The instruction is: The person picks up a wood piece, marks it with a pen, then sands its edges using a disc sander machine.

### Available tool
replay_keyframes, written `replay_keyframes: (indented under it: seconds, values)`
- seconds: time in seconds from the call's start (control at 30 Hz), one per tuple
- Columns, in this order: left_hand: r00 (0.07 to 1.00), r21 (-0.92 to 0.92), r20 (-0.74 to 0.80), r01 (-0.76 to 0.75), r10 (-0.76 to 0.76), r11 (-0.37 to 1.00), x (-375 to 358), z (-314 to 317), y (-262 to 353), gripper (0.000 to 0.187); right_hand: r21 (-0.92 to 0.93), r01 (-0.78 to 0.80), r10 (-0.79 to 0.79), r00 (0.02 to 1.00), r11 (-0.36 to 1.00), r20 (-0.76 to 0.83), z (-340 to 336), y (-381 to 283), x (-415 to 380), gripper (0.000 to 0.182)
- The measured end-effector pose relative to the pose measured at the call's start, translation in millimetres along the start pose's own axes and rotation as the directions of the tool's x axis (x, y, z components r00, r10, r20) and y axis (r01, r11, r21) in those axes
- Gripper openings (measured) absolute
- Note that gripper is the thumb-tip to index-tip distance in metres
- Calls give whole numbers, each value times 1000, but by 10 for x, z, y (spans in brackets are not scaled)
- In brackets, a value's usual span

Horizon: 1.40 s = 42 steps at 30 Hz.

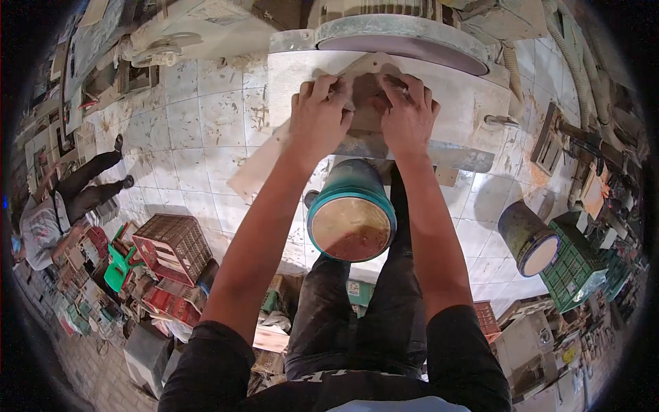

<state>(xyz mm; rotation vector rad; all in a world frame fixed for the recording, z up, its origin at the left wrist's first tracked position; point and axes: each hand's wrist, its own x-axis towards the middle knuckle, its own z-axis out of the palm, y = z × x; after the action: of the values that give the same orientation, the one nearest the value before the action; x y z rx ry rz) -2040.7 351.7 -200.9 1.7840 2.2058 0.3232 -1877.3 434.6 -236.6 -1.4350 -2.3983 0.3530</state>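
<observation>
My left hand (320, 117) and my right hand (408, 113) rest on a pale work board (295, 75), close to the face of a large disc sander (405, 55). Between them lies a flat brown piece (366, 103) that looks like wood. Fingers of both hands are bent and pressed against its two sides, near the disc's lower edge. Its exact shape is partly hidden by the fingers and blurred. Below the board, in front of my legs, is a teal-rimmed bucket (351, 226) with a tan, dusty round top.
A person (48, 226) sits at the far left. Brown crates (175, 247) and a green plastic chair (120, 268) are at lower left. To the right are a dark bucket (528, 240), a green crate (576, 264) and hoses (573, 55). White tiles (185, 123) cover the floor.
</observation>
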Motion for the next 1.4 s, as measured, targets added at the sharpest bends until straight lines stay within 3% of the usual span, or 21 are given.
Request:
replay_keyframes:
  seconds: [0.43, 0.67, 0.83, 1.4]
  values:
    - [948, -39, -183, 256, -259, 966, -168, 401, 656, 60, 48, 228, -233, 958, 973, 167, -245, 387, 241, 47]
    - [925, -113, -187, 314, -331, 943, -147, 510, 802, 59, 15, 317, -314, 928, 948, 203, -243, 513, 319, 45]
    - [951, -84, -150, 261, -271, 962, -153, 335, 668, 59, 45, 264, -267, 960, 964, 88, -188, 425, 206, 47]
    - [994, -9, -25, 106, -106, 994, -7, 57, 207, 63, -22, 13, -12, 999, 1000, 30, -54, 59, -29, 45]
